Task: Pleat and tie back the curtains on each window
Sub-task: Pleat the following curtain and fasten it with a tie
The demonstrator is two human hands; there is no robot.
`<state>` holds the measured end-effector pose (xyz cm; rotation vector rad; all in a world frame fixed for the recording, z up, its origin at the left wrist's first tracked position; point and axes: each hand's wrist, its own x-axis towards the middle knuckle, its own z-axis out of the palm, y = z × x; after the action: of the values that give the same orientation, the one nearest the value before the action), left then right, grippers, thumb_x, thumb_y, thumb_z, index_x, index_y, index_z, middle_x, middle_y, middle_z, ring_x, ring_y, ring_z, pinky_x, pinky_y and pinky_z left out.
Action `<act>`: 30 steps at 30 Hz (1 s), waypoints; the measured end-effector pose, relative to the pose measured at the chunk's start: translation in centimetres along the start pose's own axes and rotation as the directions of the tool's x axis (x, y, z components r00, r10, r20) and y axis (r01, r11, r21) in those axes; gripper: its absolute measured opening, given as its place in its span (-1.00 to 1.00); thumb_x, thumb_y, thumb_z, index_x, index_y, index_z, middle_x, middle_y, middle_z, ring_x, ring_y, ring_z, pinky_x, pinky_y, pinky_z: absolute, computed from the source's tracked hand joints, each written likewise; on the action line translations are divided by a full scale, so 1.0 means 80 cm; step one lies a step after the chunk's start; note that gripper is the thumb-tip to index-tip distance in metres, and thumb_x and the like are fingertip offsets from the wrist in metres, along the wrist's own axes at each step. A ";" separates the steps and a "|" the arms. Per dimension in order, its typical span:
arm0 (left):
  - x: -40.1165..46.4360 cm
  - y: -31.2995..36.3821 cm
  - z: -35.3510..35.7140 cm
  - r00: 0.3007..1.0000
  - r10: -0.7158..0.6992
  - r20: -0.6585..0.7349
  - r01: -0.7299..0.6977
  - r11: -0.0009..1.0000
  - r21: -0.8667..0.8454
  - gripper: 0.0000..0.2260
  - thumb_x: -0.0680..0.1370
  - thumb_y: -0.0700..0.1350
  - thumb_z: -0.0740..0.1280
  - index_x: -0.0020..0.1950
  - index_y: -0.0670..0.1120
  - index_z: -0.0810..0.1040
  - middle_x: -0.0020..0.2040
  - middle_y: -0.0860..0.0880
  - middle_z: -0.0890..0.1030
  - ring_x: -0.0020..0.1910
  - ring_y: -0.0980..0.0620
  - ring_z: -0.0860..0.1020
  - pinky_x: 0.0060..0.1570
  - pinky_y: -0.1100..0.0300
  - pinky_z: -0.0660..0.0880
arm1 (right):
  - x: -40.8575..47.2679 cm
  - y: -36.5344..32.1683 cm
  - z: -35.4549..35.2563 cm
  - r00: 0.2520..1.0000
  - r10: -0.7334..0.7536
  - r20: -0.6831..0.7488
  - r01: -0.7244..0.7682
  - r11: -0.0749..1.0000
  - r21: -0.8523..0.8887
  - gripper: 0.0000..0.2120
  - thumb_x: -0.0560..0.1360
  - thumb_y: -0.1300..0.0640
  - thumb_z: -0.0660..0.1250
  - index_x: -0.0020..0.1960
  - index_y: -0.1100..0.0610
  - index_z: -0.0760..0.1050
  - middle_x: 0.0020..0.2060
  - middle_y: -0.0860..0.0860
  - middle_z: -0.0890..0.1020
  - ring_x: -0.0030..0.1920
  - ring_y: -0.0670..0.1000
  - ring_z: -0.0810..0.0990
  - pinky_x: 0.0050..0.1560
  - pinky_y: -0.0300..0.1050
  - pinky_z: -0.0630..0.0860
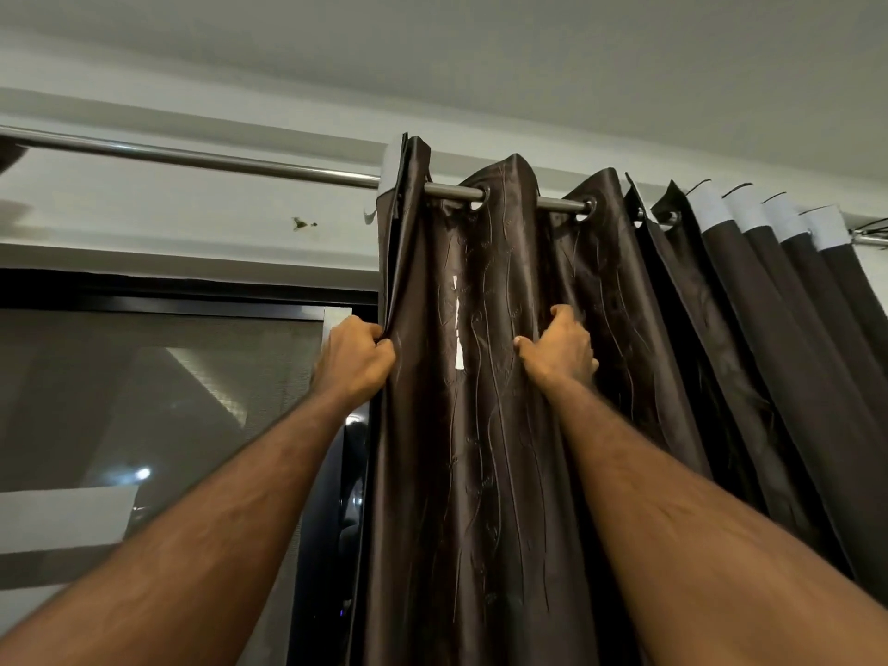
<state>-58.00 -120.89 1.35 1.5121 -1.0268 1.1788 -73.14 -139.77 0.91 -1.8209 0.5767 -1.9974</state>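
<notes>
Dark brown satin curtain (480, 425) hanging from metal rod (216, 161), filling centre and right of frame, bunched in folds, eyelets threaded on rod at top centre. Left hand (355, 360) at mid-left of frame, fingers curled tight round curtain's left edge, gripping it. Right hand (560, 348) at centre, just right of a pale vertical slit in the fabric, fingers curled into a fold, thumb out to the left, gripping cloth. Both forearms reaching up from bottom corners. More pleats with white header band (764, 216) stacked at upper right, back side showing. Window (168, 377) with dark frame at left, mesh screen and reflections in the glass. Small dark mark (302, 224) on wall above window. Ceiling across top of frame.
</notes>
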 end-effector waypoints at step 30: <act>-0.020 -0.004 -0.009 0.985 0.081 -0.152 -0.127 0.937 -0.326 -0.80 0.56 -0.11 0.39 -0.25 -0.05 0.67 -0.39 0.00 0.61 -0.38 0.13 0.58 -0.32 0.14 0.54 | -0.047 -0.114 0.098 0.865 -0.324 0.384 0.119 0.874 0.471 -0.69 0.53 0.21 0.40 0.26 0.07 0.65 0.19 0.03 0.69 0.29 -0.01 0.58 0.38 -0.02 0.49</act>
<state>-58.14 -120.03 -0.23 1.1072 -1.1600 1.0983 -64.99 -130.43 3.23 -2.0213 -0.2262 -1.5643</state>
